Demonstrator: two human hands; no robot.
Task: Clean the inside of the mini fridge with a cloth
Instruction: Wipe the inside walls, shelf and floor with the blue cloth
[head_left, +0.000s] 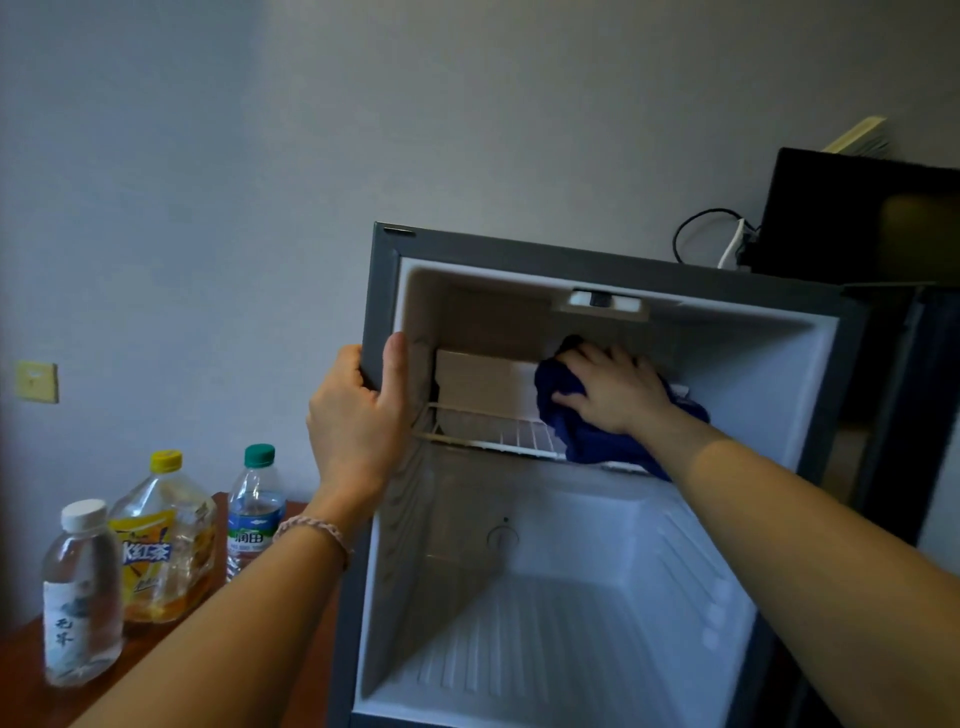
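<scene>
Head view puts your two forearms nearest, both reaching toward the mini fridge (384, 291), which stands open in front of you. Your left hand (358, 415) clamps the fridge's left front edge, thumb wrapped onto the inner lip and fingers curled behind the frame; keep that brace, since a small fridge is probably light enough to shift when you scrub. Beside the fridge to its left, three bottles (166, 535) stand on a wooden table (21, 670), well clear of your work. Deeper inside the fridge, your right hand (613, 389) presses spread fingers flat onto the blue cloth (587, 441), bunched over the right end of the wire shelf (493, 431) against the back wall. That cloth is soft and limp, so it will fold and slide under you; hold it from above with a broad palm. Loose corners hanging through the shelf could snag on the wires.
</scene>
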